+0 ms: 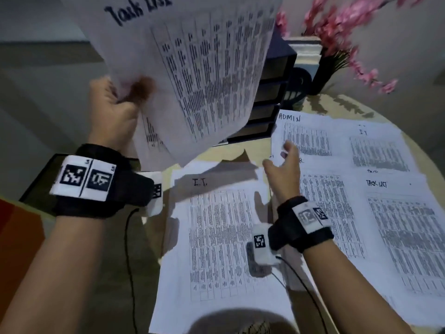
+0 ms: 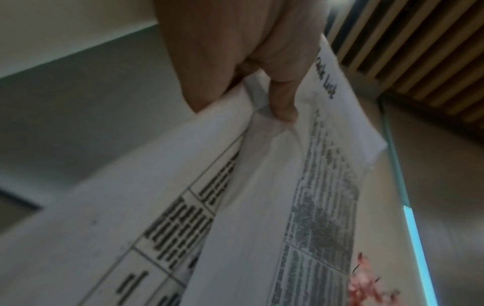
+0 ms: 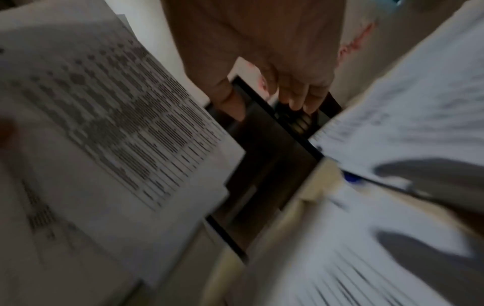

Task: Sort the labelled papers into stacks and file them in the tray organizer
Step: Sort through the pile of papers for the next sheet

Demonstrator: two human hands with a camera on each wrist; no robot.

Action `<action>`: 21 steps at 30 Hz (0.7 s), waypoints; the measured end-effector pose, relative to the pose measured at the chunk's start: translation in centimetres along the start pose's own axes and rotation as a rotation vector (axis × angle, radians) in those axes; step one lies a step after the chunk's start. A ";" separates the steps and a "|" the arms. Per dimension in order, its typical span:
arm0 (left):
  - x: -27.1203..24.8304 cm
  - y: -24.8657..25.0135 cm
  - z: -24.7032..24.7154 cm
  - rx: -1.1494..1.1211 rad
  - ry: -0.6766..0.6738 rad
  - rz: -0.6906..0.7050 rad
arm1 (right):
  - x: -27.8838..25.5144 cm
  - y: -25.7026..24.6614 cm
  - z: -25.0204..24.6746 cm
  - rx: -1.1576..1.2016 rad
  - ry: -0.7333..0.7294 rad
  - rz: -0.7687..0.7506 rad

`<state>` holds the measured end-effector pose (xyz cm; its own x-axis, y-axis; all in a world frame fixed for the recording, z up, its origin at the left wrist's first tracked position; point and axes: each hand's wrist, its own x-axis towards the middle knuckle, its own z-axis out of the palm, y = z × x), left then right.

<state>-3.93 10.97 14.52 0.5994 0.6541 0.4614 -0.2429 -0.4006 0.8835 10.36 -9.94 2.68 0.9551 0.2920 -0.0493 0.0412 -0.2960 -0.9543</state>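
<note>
Several thin printed sheets, topped by one headed "Task List" [image 1: 192,68], hang raised above the counter [image 1: 221,153], pinched at their lower left corner by the left hand [image 1: 115,109], whose thumb and curled fingers crease the paper where they grip; the left wrist view shows at least two sheets fanning apart under the thumb [image 2: 284,99]. Each sheet is white, limp and rectangular, covered with a dense ruled table of small dark print and a handwritten heading. Five more papers lie flat on the pale, rounded counter: an "I.T." sheet [image 1: 216,237] nearest the person, an "ADMIN" sheet [image 1: 303,136], an "IT" sheet [image 1: 375,150], a "Task List" sheet [image 1: 404,237] and one partly covered sheet [image 1: 332,213] whose heading is hidden by the right hand [image 1: 286,169]. That hand hovers over the papers with fingers loosely spread, holding nothing. Behind the raised sheets stands the black tray organizer [image 1: 272,97], boxy with stacked open shelves. Beside it sprays of pink artificial blossom [image 1: 337,27] rise from a dark vase [image 1: 320,80].
</note>
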 end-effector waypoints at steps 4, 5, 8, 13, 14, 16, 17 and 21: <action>-1.5 -1.2 1.8 -0.264 -0.047 -0.052 | 2.0 -4.6 -2.3 0.255 -0.031 -0.185; -2.1 -2.2 2.3 -0.286 -0.054 -0.099 | 2.1 -4.7 -2.3 0.293 -0.073 -0.185; -4.3 -4.8 4.4 -0.326 -0.057 -0.288 | 1.8 -3.2 -1.7 0.200 -0.136 -0.086; -3.8 -5.1 8.8 -0.325 -0.012 -0.342 | 1.3 -1.3 -2.8 0.232 -0.075 0.092; -3.0 -4.5 9.7 -0.352 0.022 -0.347 | 1.6 -1.5 -3.5 0.272 -0.065 0.092; -1.2 -3.4 11.6 -0.469 0.036 -0.329 | 2.7 -2.3 -5.3 0.351 -0.046 0.045; -0.4 -3.0 12.6 -0.545 -0.022 -0.311 | 3.4 -2.8 -6.3 0.378 -0.020 0.020; 1.5 -2.4 18.6 -0.618 -0.212 -0.447 | 6.9 -3.8 -11.2 0.321 0.135 -0.068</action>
<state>11.79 0.99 11.55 0.8574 0.5081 0.0814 -0.2869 0.3406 0.8953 20.09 -17.03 9.25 0.9844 0.1723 0.0362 0.0320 0.0273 -0.9991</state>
